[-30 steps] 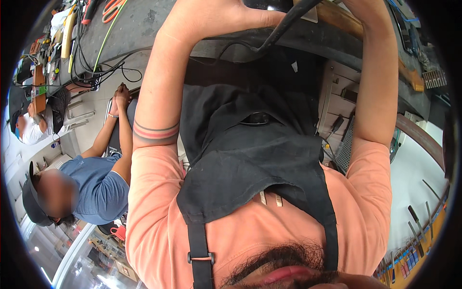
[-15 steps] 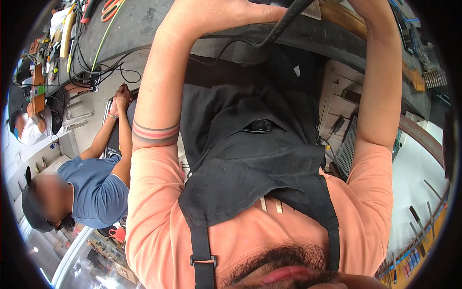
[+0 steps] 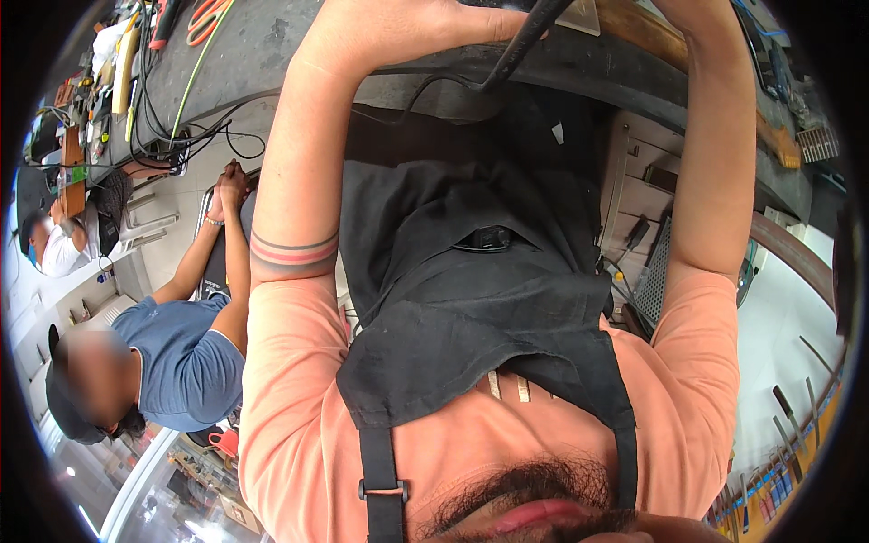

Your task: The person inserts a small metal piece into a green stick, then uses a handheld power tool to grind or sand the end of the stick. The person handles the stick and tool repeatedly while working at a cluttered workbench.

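My left hand (image 3: 398, 34) is at the top edge over the dark workbench (image 3: 272, 50). Its thumb stretches to the right, behind a thick black cable (image 3: 525, 45); the other fingers are cut off by the upper edge. I cannot tell whether the thumb touches the cable. Of my right hand (image 3: 692, 11) only the wrist end shows at the top right, above a brown wooden piece (image 3: 644, 32) along the bench. Its fingers are out of view. A pale, flat piece (image 3: 579, 16) lies between the two hands.
Orange-handled scissors (image 3: 208, 20), a red and black tool handle (image 3: 161, 25) and black cables (image 3: 149, 100) lie at the left. A person in a blue shirt (image 3: 181, 362) sits nearby, hands clasped. A wooden-handled brush (image 3: 780, 147) is at the right; files (image 3: 786, 407) hang below.
The thick black cable has shifted slightly left and down beside my thumb. My arms have barely moved. The seated person has shifted slightly right.
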Available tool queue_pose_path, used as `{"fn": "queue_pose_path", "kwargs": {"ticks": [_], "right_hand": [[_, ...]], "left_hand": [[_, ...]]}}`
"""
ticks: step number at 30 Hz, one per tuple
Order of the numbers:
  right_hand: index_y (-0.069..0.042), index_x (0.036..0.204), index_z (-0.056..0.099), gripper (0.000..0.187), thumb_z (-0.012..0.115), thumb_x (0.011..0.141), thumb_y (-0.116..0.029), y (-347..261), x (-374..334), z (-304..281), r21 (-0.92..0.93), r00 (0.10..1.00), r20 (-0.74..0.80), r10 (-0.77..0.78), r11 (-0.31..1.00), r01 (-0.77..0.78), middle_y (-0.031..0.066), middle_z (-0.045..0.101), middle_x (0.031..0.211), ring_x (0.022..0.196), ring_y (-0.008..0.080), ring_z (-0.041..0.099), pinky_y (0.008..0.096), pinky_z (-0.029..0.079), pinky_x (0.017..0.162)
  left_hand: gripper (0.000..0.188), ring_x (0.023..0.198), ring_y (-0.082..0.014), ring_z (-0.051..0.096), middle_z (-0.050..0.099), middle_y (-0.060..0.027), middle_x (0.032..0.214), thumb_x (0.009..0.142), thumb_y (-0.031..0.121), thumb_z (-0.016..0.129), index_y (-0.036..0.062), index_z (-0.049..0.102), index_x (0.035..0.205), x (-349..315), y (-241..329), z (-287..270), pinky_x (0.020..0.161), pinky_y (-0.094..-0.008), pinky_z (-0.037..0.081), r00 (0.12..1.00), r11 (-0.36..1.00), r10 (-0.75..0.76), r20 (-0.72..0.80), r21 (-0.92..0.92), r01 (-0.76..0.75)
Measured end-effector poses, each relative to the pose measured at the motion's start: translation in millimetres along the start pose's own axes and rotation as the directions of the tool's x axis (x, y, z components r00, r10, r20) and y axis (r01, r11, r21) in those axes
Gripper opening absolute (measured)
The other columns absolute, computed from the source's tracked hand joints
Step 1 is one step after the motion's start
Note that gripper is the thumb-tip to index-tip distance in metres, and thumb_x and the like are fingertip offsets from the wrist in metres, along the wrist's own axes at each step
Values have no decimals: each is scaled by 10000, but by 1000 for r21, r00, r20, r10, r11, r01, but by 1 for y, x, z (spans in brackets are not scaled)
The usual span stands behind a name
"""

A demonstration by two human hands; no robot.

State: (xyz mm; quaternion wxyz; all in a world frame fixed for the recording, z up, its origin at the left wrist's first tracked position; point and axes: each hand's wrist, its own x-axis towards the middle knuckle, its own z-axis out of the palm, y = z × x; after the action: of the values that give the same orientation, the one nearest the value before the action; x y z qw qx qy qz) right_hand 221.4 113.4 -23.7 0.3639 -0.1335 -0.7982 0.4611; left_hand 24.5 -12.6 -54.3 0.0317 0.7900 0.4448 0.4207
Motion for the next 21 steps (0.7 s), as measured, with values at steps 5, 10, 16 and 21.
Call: {"fn": "queue_pose_path", "kwargs": {"ticks": [5, 10, 16, 21], "right_hand": [[-51, 1165, 701, 388, 863, 877, -253, 14, 5, -2, -8, 998, 13, -59, 998, 59, -3, 709, 985, 891, 89, 670, 246, 558, 736], [-49, 1141, 720, 363, 856, 884, -266, -9, -4, 9, -36, 1000, -12, -26, 999, 26, 5, 712, 966, 852, 86, 671, 255, 563, 705], [-42, 1083, 744, 322, 843, 896, -286, 8, 2, -4, 10, 996, 67, -52, 999, 52, 8, 715, 927, 827, 85, 672, 256, 558, 676], [-48, 1100, 740, 322, 843, 897, -276, 1, 0, -5, -66, 997, 53, -63, 996, 66, 9, 715, 944, 853, 96, 674, 263, 556, 703]], "left_hand": [[804, 1276, -379, 579, 620, -210, 1349, 694, 300, 912, 18, 583, 1372, 3, 16, -7, 1083, -435, 448, 995, 996, -83, 52, 20, 82], [786, 1259, -373, 588, 630, -197, 1323, 689, 298, 918, 27, 599, 1354, -2, 1, -1, 1071, -426, 457, 999, 999, -44, 15, -29, 44], [760, 1244, -372, 594, 639, -187, 1307, 689, 310, 920, 36, 618, 1330, 0, 3, 0, 1055, -428, 465, 997, 998, -66, 31, -20, 66], [771, 1246, -370, 595, 639, -192, 1317, 692, 322, 920, 42, 615, 1342, -3, -2, 6, 1058, -434, 461, 1000, 1000, 13, -13, -15, -13]]}}
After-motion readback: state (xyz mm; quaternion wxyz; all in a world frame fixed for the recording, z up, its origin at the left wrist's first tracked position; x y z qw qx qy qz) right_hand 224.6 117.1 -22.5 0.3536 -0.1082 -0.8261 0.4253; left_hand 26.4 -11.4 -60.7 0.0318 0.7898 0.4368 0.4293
